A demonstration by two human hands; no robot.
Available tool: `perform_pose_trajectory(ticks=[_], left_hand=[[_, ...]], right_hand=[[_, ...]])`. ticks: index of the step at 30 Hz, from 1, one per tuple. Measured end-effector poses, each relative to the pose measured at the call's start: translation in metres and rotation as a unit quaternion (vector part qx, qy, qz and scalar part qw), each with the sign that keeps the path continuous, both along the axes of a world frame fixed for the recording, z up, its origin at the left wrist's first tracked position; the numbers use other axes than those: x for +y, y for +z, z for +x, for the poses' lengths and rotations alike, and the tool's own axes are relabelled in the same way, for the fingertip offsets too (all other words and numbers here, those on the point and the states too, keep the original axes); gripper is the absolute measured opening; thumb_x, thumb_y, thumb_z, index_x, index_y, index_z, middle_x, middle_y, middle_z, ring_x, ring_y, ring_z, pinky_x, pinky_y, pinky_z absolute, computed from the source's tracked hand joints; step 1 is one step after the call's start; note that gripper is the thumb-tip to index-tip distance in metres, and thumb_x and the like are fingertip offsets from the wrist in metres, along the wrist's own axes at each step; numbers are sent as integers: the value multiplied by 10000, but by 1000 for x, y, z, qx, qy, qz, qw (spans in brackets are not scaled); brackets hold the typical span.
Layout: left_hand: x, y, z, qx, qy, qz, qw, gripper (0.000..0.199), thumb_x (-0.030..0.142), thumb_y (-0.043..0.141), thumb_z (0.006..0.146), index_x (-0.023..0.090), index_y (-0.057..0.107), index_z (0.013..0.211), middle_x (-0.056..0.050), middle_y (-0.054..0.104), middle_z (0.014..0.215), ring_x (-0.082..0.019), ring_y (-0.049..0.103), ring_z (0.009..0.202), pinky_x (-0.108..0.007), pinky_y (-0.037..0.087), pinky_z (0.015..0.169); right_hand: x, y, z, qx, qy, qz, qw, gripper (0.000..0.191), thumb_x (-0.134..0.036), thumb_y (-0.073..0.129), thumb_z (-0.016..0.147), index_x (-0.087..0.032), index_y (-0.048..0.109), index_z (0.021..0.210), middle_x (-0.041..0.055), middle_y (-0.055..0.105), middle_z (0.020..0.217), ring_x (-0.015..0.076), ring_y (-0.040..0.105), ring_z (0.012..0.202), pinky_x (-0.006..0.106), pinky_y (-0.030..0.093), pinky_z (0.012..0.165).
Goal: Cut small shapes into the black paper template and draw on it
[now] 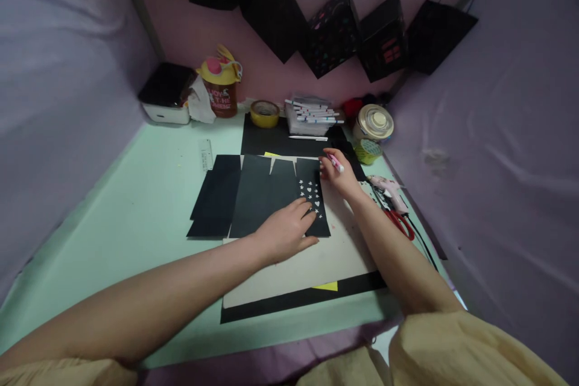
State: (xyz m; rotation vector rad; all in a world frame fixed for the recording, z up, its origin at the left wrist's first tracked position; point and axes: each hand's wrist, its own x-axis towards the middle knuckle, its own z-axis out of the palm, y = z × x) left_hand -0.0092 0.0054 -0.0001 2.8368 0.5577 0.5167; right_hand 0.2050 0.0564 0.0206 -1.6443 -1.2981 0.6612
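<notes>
A sheet of black card (262, 205) lies on a white board (289, 277), with notches along its far edge. Small star and heart shapes show white in its right-hand panel, next to my left fingers. My left hand (289, 229) rests flat on the card, fingers apart, holding nothing. Between the fingers of my right hand (340, 178) is a slim pink pen-shaped tool (335, 162); its tip cannot be made out. That hand is at the card's far right corner. More black card (217, 193) sticks out on the left.
Behind the card are a yellow tape roll (265, 113), a box of markers (312, 117) and a white pen (308, 139). A pink glue gun (391, 190) and red-handled scissors (402, 226) lie by my right forearm. Black paper boxes (332, 30) hang above; a cup (221, 93) stands back left.
</notes>
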Motion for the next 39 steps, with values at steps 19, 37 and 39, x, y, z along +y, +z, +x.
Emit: perform_pose_trajectory(ticks=[19,37,39], left_hand=[[-2,5,-2,-157,14,87,984,220,150,451,951,120,645,1051,-95,692,1046,-195,632,1034,-380,517,945],[-2,-1,-3,-70,-20,104,992,241,147,428,946,104,637,1057,-152,646,1175,-253,587,1148,-463,481,991],[-2,-4,-2,-56,-18,95,994,252,144,412,951,91,628,1070,-184,625,1202,-262,582,1162,-476,493,971]], right_hand=[[-83,9,-12,110,-13,-83,990,314,-502,582,808,-216,546,935,-6,632,619,145,567,478,236,394,411],[-93,10,-18,175,53,-95,979,356,-279,669,693,-246,446,969,-93,502,625,94,450,465,226,373,449],[-93,8,-18,163,62,-97,980,366,-276,661,690,-250,442,982,-91,507,651,96,459,471,234,383,457]])
